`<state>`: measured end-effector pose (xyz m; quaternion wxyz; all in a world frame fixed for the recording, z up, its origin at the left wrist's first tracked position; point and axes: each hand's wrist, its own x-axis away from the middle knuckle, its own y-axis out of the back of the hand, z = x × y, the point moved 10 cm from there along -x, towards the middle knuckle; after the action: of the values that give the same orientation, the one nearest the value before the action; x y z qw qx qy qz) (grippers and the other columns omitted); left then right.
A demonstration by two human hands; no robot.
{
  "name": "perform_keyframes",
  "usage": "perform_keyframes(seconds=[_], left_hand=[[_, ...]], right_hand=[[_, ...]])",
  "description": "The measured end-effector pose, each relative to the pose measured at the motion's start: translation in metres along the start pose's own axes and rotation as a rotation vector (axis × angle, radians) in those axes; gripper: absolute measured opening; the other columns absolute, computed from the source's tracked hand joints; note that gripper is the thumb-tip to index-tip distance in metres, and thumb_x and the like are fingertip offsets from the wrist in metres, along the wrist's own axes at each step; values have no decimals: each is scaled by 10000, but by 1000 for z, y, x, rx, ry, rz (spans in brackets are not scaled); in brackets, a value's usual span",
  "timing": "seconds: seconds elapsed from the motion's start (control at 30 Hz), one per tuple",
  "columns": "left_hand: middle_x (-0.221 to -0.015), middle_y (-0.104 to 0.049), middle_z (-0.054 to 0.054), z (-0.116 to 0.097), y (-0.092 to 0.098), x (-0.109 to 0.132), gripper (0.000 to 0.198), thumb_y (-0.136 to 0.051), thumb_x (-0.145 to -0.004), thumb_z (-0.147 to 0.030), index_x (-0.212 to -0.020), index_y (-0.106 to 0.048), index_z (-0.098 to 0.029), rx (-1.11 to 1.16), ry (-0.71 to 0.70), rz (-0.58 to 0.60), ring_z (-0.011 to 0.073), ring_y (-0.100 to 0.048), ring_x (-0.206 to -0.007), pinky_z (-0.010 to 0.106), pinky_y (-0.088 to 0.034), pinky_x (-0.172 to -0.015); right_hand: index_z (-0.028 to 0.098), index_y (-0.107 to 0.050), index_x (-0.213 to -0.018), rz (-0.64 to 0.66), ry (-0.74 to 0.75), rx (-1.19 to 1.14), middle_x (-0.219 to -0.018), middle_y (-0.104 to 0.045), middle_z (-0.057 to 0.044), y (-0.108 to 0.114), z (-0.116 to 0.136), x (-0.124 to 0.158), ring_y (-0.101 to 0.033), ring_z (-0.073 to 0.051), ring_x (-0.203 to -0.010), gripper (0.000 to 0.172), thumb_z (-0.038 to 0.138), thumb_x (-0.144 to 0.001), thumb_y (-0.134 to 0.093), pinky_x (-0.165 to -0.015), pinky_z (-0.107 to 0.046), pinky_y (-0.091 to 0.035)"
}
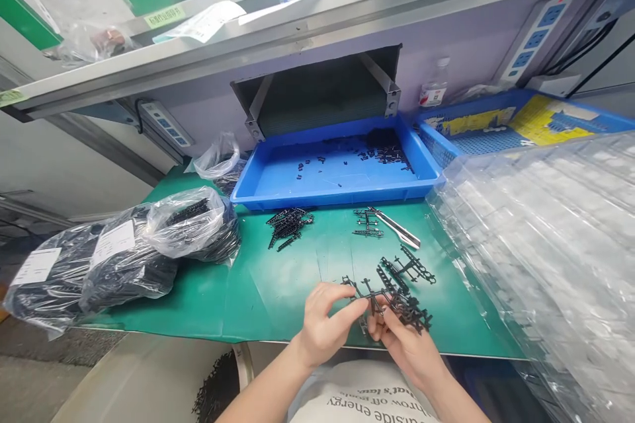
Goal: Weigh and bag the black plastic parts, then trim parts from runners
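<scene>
Near the front edge of the green mat, both hands pinch a thin black plastic sprue [371, 295] with small branching parts. My left hand [325, 318] grips its left side between thumb and forefinger. From the right, the fingertips of my right hand [403, 338] are closed on the same piece, partly hidden. A heap of similar black sprues [411, 309] lies just beyond my right hand, with another sprue [414, 266] behind it. White-handled tweezers or a similar slim tool [403, 231] rests farther back, beside small black sprues [367, 223].
A blue tray [312, 198] holding small black parts stands at the back. Bags of black parts [133, 258] lie left; a black pile [290, 223] sits before the tray. Clear plastic trays [550, 244] and a blue basket [446, 145] are right. Below is a bin [245, 370].
</scene>
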<state>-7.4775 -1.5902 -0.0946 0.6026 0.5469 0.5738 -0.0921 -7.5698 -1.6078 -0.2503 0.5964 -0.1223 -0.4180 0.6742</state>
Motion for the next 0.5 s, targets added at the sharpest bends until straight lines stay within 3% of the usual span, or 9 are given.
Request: perform_keyframes(seconds=[0.07,0.13,0.2,0.27,0.33,0.4,0.5], left_hand=[[-789,-607,45,0,-5,5,291,-455,-794,-100,-936,-630,-285,35,29,20,132,-578,-681,236,-456,-574],[-876,-594,56,14,-10,12,277,-450,-809,-122,-964,-615,-283,142,201,13,141,-580,-768,248,-471,-644],[-960,-566,69,46,-18,29,220,-461,-829,-197,-1005,-577,-260,358,575,-24,146,-572,-818,261,-478,-692],[-919,-561,67,71,-40,59,230,-529,-804,-336,-1001,-543,-218,691,1019,-29,140,-568,-760,254,-479,-651],[-761,-565,48,69,-68,79,352,-614,-715,-459,-887,-550,-158,1058,1316,48,120,-544,-639,227,-458,-575],[-633,-550,33,59,-83,82,405,-682,-634,-488,-729,-550,-117,1315,1425,125,96,-507,-550,207,-431,-542],[-569,-544,26,55,-87,83,378,-742,-588,-419,-619,-539,-101,1450,1480,113,75,-488,-496,191,-407,-525]], right_hand=[[166,-613,-717,11,-17,5,-580,-533,-5,-3,-3,0,-470,-114,-541,334,418,-555,-761,-555,-278,-382],[164,-594,-696,-30,-34,-5,-576,-531,1,1,-6,-1,-451,-102,-517,349,416,-533,-773,-557,-282,-381],[165,-587,-725,-63,-41,-14,-587,-537,0,7,-8,-2,-440,-98,-520,368,410,-526,-778,-567,-285,-381],[168,-581,-750,-50,-34,-7,-590,-534,2,9,-9,-4,-436,-98,-534,373,408,-538,-773,-582,-285,-379],[165,-578,-736,-6,-32,43,-577,-521,6,8,-10,-6,-430,-97,-541,358,421,-561,-756,-591,-281,-373],[160,-580,-715,27,-32,109,-582,-511,5,4,-10,-6,-424,-96,-547,342,433,-584,-738,-590,-275,-364],[162,-585,-719,10,-17,141,-634,-505,-2,1,-8,-7,-421,-103,-574,346,446,-585,-731,-577,-270,-359]])
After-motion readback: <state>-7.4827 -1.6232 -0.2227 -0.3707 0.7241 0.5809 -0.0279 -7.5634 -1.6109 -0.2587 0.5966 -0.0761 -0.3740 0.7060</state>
